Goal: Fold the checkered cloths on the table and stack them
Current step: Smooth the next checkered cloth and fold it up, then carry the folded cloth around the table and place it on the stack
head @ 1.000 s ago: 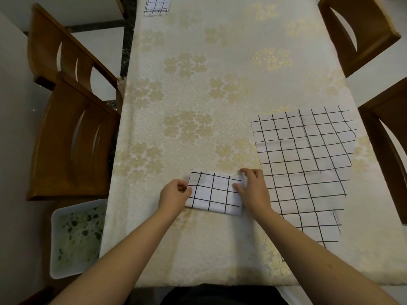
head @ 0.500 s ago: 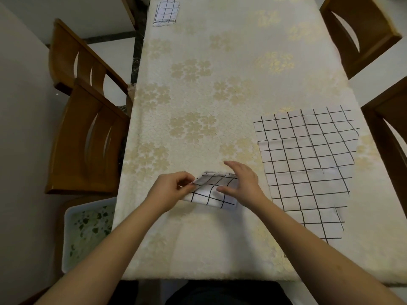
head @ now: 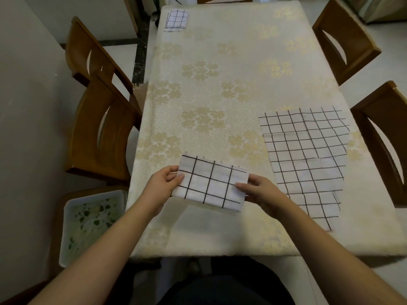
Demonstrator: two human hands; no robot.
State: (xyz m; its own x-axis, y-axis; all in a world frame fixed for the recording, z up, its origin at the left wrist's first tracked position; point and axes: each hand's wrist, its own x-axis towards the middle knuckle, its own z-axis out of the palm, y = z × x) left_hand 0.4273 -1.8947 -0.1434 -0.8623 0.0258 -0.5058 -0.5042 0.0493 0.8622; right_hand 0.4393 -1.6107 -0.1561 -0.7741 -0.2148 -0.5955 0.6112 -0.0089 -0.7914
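Dining table (head: 231,62) under cream floral covering; wooden chairs (head: 99,133) both sides; white tray (head: 66,245) with green-flecked contents on floor at near left.

Largest cloth item: spread checkered cloths (head: 308,155) at right of table, flat, unfolded. At least two overlapping layers by the offset edges; exact count not readable. Near corner runs out close to the table's front edge.

Next: folded cloth (head: 211,186), compact rectangle, now off the surface, near front edge, left of the spread cloths. One second back: same piece flat on table under both hands. Half a second back: one edge coming up. Fold therefore taken as finished on this piece; step in hand judged to be the carry to the stack.

Left hand (head: 160,188): thumb on top of left short edge, fingers curled beneath, pinching. Right hand (head: 262,192): thumb on top of right short edge, fingers beneath, pinching. Both closed on cloth, nothing else held.

Smallest: folded stack (head: 176,19) at far left corner of table, well apart from hands. Likely destination; long reach across table needed.

Hidden or unclear: underside fingers of both hands; number of layers in held piece; number of pieces in far stack (small, slightly blurred); far chairs cut by frame edge.
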